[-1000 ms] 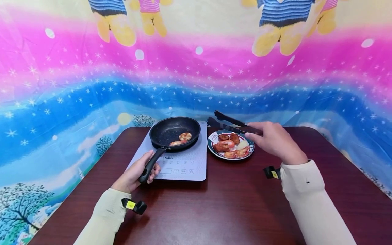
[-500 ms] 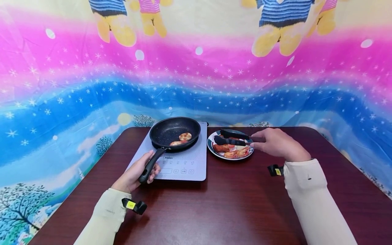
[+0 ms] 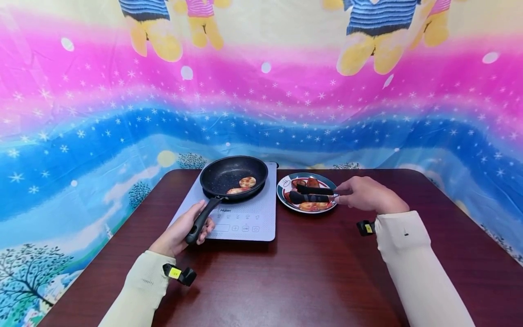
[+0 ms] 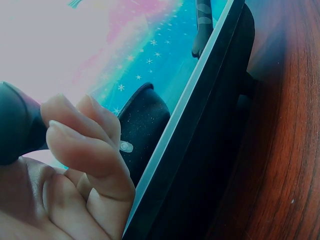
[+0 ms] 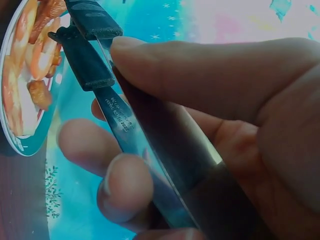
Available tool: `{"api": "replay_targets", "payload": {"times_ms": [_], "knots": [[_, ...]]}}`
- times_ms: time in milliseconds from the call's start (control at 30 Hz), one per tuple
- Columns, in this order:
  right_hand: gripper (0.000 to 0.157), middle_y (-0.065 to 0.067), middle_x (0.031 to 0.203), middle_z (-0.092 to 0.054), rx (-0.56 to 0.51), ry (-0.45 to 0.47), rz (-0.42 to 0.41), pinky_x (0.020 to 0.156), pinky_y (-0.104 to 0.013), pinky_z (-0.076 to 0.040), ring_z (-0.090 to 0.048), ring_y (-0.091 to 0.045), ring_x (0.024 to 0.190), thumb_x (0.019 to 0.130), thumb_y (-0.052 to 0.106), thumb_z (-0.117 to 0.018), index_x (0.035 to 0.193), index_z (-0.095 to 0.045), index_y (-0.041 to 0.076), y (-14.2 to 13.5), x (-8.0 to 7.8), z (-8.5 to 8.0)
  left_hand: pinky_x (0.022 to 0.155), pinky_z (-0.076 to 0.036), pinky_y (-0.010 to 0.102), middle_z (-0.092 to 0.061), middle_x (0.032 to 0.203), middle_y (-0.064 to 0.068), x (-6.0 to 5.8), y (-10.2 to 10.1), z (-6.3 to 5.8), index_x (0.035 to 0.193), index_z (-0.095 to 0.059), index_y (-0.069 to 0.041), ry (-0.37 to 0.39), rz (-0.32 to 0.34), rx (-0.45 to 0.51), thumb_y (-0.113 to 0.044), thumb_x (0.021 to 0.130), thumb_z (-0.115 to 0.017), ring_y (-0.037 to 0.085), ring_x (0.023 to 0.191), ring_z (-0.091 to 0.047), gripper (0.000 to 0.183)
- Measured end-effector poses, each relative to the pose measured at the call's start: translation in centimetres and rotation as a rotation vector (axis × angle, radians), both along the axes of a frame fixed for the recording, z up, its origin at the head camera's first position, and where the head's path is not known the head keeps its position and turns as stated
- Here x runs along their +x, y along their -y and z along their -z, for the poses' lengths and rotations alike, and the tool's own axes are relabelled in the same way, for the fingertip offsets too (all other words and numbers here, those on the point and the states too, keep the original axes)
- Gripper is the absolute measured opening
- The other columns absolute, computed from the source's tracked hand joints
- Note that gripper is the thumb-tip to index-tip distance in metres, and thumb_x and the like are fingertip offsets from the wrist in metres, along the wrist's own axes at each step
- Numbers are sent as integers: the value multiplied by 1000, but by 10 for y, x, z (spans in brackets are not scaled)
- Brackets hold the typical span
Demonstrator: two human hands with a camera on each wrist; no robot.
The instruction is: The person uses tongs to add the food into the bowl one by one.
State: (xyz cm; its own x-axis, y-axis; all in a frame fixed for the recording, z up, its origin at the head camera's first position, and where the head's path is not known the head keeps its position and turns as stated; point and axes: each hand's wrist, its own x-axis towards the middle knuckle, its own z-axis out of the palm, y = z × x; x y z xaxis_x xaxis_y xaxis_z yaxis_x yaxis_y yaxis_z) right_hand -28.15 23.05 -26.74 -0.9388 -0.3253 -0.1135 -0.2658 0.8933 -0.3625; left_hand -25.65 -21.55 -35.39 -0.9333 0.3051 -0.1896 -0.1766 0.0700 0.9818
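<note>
My left hand [image 3: 185, 229] grips the black handle of a frying pan [image 3: 220, 179] standing on a hotplate. Two flat, browned food pieces [image 3: 247, 182] lie at the pan's near right side. In the left wrist view curled fingers [image 4: 82, 150] show beside the handle [image 4: 15, 122]. My right hand [image 3: 365, 194] holds metal tongs with black tips [image 3: 308, 198], thumb on one arm and fingers on the other. Those tips stand slightly apart low over a plate [image 3: 282, 202] of several reddish and browned food pieces [image 5: 45, 55], hiding its middle; I cannot tell whether they pinch a piece.
The white induction hotplate [image 3: 265, 227] has a touch panel at its near side. Plate and hotplate sit near the far edge of a dark red-brown table [image 3: 286, 281]. A colourful printed cloth [image 3: 261, 109] hangs behind. Each sleeve cuff carries a small black camera mount [image 3: 180, 274].
My right hand lowers the tongs from above the plate's far side down onto its food, and the tips draw closer together. My left hand and the pan stay put.
</note>
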Motion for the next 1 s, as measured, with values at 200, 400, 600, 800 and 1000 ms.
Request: {"api": "replay_targets", "payload": {"times_ms": [200,400,600,800,1000], "knots": [[47,-15,111,-66,-8,10,-10,82,-51,-51,-67,-18,83,93,30,-63,130,-59,0,1,-4,6,45,-41,20,-56,70,2,0,0,0,111,-41,5,-3,6,-4,-53,103,-22,7,48,-48,61],[45,-15,110,-67,4,-19,-36,86,-53,-49,-67,-16,81,93,27,-63,130,-59,1,4,-7,9,45,-41,20,-56,70,2,-1,1,1,111,-41,4,-4,7,-5,-54,102,-23,7,48,-49,62],[43,-20,122,-62,37,-56,-24,90,-57,-45,-59,-36,110,93,27,-64,130,-61,5,9,-9,11,45,-42,20,-56,70,2,0,1,1,111,-41,3,-2,1,8,-60,100,-28,7,48,-49,66],[42,-22,130,-57,52,-72,-11,90,-58,-44,-50,-42,120,92,27,-65,129,-63,8,13,-10,15,45,-42,20,-56,70,2,0,1,1,116,-40,4,-1,1,3,-57,101,-25,7,48,-49,65],[41,-22,131,-56,69,-77,9,90,-60,-44,-49,-42,120,91,28,-67,129,-64,12,15,-10,14,45,-42,20,-56,70,2,-1,1,1,117,-39,4,-8,8,-1,-57,101,-25,7,48,-49,65]]}}
